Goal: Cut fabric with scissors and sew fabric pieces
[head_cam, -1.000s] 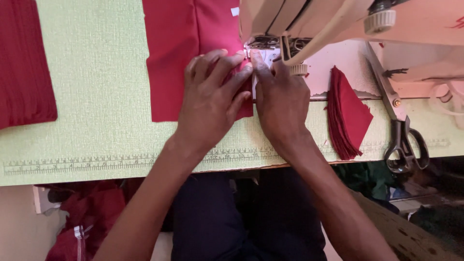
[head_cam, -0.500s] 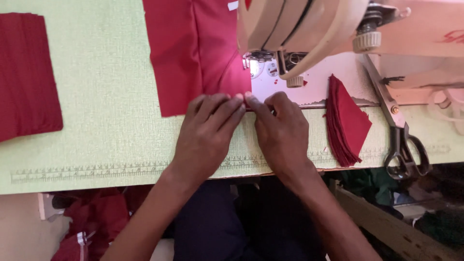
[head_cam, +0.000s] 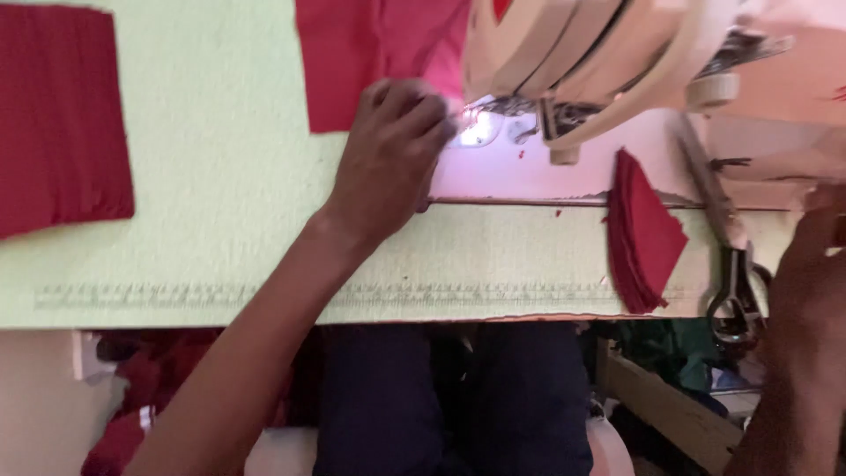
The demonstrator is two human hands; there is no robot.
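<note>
Left hand [head_cam: 388, 163] flat on the desk [head_cam: 220, 220], fingers together and pressed down on the edge of the red fabric piece [head_cam: 379, 53] right by the needle area of the sewing machine [head_cam: 599, 62], probably to keep the cloth from sliding under the foot. Fabric mostly spread out above the hand, running up under the machine head. Right hand [head_cam: 806, 291] off at the far right edge near the scissors [head_cam: 736, 291], blurred, can't tell if gripping anything. Folded stack of red triangular pieces [head_cam: 648, 234] parked just right of the needle plate, handy for grabbing. Another red fabric stack [head_cam: 57, 115] far left. No bins or boxes in sight
</note>
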